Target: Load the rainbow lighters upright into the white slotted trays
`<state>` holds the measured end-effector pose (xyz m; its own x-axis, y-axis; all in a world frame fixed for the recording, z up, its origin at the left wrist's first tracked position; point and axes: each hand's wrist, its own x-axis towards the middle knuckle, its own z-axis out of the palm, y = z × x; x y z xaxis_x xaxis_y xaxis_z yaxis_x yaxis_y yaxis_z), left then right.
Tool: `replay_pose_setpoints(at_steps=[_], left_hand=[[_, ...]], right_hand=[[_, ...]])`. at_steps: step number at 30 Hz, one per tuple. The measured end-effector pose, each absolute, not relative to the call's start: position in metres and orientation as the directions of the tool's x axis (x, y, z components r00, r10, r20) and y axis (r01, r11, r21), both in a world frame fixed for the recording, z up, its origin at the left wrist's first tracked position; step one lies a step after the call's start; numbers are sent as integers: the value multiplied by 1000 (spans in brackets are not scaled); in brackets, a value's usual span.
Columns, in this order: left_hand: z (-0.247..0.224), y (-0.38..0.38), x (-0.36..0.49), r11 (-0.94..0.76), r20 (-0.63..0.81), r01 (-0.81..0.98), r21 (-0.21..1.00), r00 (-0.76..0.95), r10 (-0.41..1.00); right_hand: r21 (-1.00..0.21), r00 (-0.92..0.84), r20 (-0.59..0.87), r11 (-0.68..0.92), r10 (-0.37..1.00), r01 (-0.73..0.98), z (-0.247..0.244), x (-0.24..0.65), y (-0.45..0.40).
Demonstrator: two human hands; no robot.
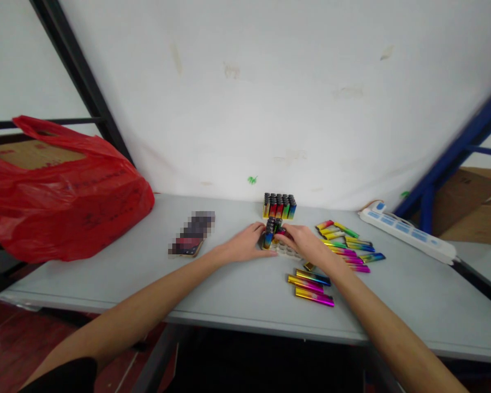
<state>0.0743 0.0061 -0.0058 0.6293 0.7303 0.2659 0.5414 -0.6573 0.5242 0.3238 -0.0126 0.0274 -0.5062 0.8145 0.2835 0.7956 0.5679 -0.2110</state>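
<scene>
A pale tray [285, 249] with round holes sits on the table, and several lighters [269, 234] with shiny colour-fade bodies and black tops stand upright at its left end. My left hand [245, 240] wraps this end, thumb along the front edge and fingers behind. Over the tray, my right hand [300, 237] is closed on a reddish lighter [282, 232], mostly covered by the fingers. Behind the tray stands a block of upright lighters [279, 206]. Loose lighters lie flat beyond my right forearm [352, 254] and in front of the tray [311, 288].
A phone [196, 240], partly blurred out, lies left of my left hand. The red plastic bag [85, 202] fills the table's left end. At the right are a white power strip [407, 234] and a blue frame post [454, 153]. A white wall [245, 109] rises behind.
</scene>
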Motion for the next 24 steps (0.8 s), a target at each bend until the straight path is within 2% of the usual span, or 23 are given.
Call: replay_pose_setpoints(at_steps=[2,4,9,12,17,21,24], left_hand=[[-5,6,74,-663,277,532,528,630,726],[-5,6,74,-666,282,527,528,631,723],[-3,4,75,-651,262,550,524,623,737],[-2,3,75,-642,242,566,517,623,744],[0,3,75,-638,220,592,492,625,749],[1,2,74,-636,217,600,486,622,753],[1,2,74,-636,220,594,493,622,751]], right_hand=[[-112,-470,265,511,842,852,31,320,-15],[-79,-453,231,481,861,873,35,321,-16],[-190,-487,227,529,843,827,46,351,-12],[-222,-413,233,462,880,859,54,388,-7],[-240,-270,58,276,961,931,65,449,-6],[-267,-240,-107,204,965,942,67,466,-9],[-293,-228,-130,182,965,939,62,464,-8]])
